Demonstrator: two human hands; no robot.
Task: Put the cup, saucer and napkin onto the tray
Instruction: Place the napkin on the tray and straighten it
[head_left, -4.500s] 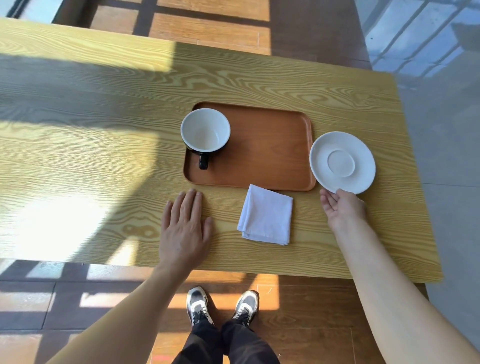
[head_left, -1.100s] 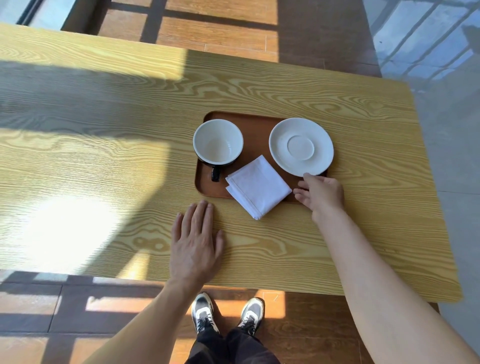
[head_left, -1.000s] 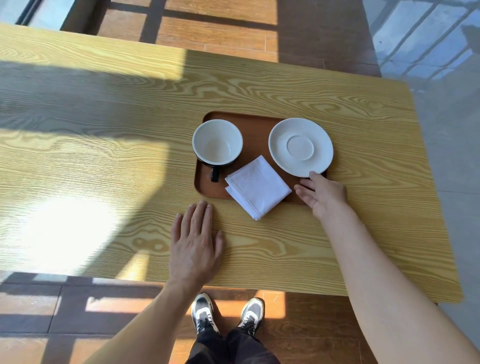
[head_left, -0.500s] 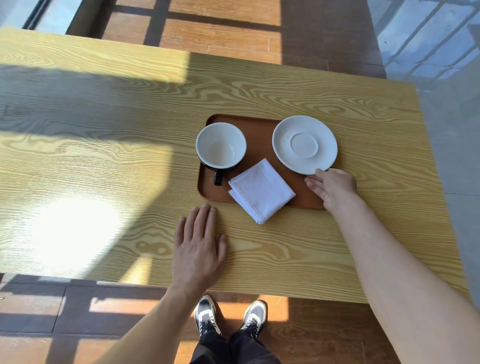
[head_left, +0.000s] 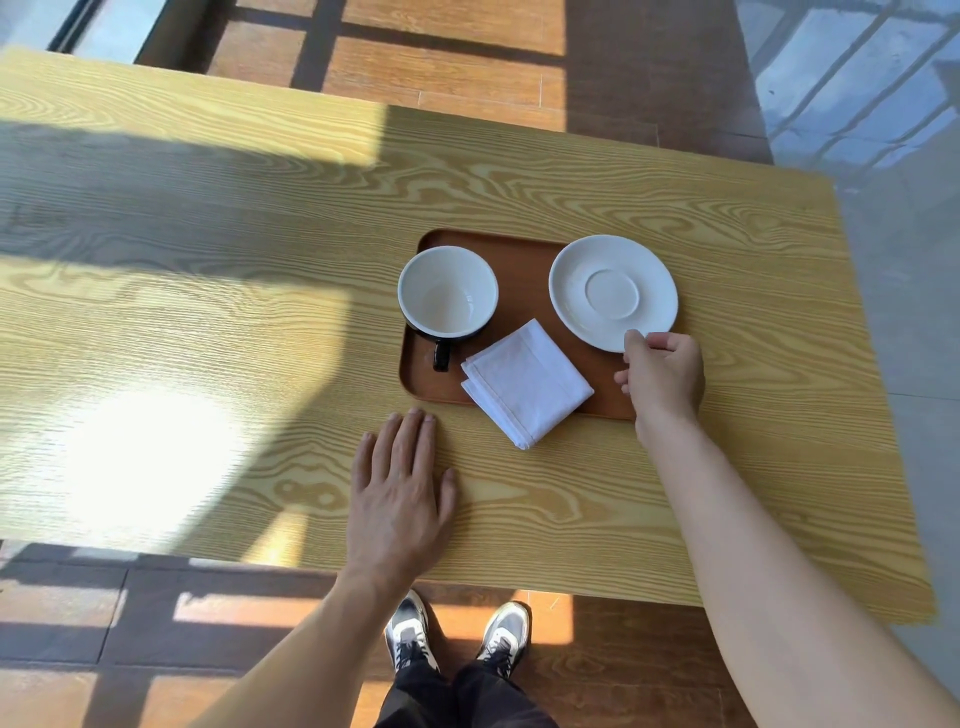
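A brown wooden tray (head_left: 523, 274) lies on the table. On its left part stands a cup (head_left: 447, 293), white inside and black outside, with its handle pointing toward me. A white saucer (head_left: 612, 288) rests on the tray's right part, its rim overhanging the tray's right edge. A folded white napkin (head_left: 524, 382) lies tilted across the tray's front edge, its near corner on the table. My right hand (head_left: 662, 376) pinches the saucer's near rim, thumb on top. My left hand (head_left: 400, 488) lies flat on the table in front of the tray, fingers apart.
The wood-grain table (head_left: 208, 312) stretches far to the left, with bright sun patches on it. Its right edge runs close to the tray. Below the near edge I see my shoes and a wooden floor.
Since 4.5 s ago the saucer and the napkin moved from the table onto the tray. In the last second my right hand shifted right and closed its thumb over the saucer's rim.
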